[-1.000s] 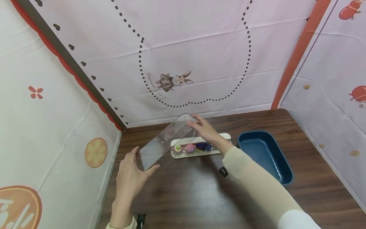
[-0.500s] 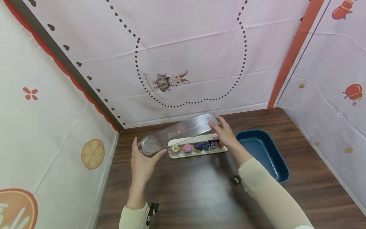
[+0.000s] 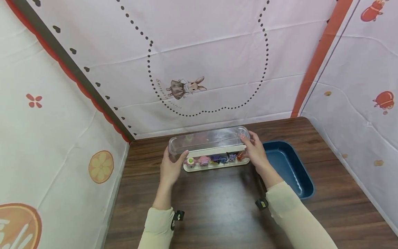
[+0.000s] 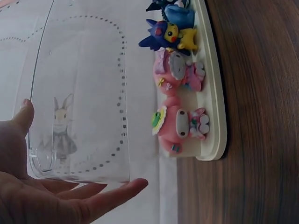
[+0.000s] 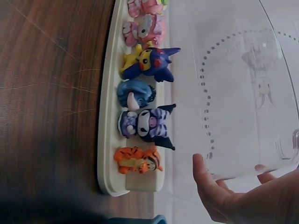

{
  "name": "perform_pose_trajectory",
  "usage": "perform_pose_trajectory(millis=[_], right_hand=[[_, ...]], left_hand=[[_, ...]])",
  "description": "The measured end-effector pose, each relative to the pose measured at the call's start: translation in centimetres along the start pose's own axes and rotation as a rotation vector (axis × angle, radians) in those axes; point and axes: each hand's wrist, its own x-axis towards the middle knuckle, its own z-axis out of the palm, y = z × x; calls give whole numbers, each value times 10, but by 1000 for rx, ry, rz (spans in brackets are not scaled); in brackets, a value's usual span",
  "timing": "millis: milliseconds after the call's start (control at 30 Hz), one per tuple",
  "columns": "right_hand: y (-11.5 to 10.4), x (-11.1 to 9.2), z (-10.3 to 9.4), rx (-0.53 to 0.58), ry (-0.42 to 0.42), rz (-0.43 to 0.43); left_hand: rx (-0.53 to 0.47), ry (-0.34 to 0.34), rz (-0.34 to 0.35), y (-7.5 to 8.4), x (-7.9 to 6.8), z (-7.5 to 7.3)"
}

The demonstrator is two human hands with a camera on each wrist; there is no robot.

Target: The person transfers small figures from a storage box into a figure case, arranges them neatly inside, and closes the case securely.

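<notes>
Both hands hold a long clear plastic cover (image 3: 209, 139) by its ends, above and behind a cream tray (image 4: 216, 116). My left hand (image 3: 170, 169) grips the left end, thumb on the near side and fingers round the far side. At the other end my right hand (image 3: 256, 154) holds it the same way. A row of small toy figures stands on the tray: a pink one with a flowered hat (image 4: 175, 126), a second pink one (image 4: 175, 70), a yellow-and-navy one (image 5: 149, 60), a blue donkey (image 5: 135, 93), a purple-and-black one (image 5: 147, 123) and an orange tiger (image 5: 138, 159).
A deep blue rectangular bin (image 3: 287, 166) stands on the brown wooden table (image 3: 217, 207), right of the tray and close to my right forearm. Printed cloth walls (image 3: 217, 86) enclose the table at the back and sides.
The cover has swung from a steep slant to nearly level, in line with the tray. My left hand moved right and, lately, up; my right hand moved right and slightly down.
</notes>
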Motion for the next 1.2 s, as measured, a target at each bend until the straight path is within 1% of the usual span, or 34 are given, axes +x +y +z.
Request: perform_pose_trajectory(millis=[67, 200, 267, 433, 633, 833, 1033, 1200], right_hand=[[2, -1, -2, 14, 8, 16], [7, -1, -6, 38, 38, 54], [9, 1, -7, 28, 49, 64], [16, 4, -6, -19, 28, 78], [24, 9, -6, -38, -12, 76], [29, 15, -2, -49, -41, 92], [36, 18, 0, -58, -58, 114], [45, 22, 2, -64, -58, 131]], left_hand=[[-23, -18, 16, 0, 3, 5], [-89, -72, 73, -2, 7, 16], [-95, -79, 89, -2, 8, 20], [-47, -52, 84, -2, 6, 24], [-29, -75, 99, -6, 5, 26], [-5, -60, 107, -12, 6, 28], [-53, -78, 119, -22, 9, 32], [-82, -94, 111, -29, 10, 37]])
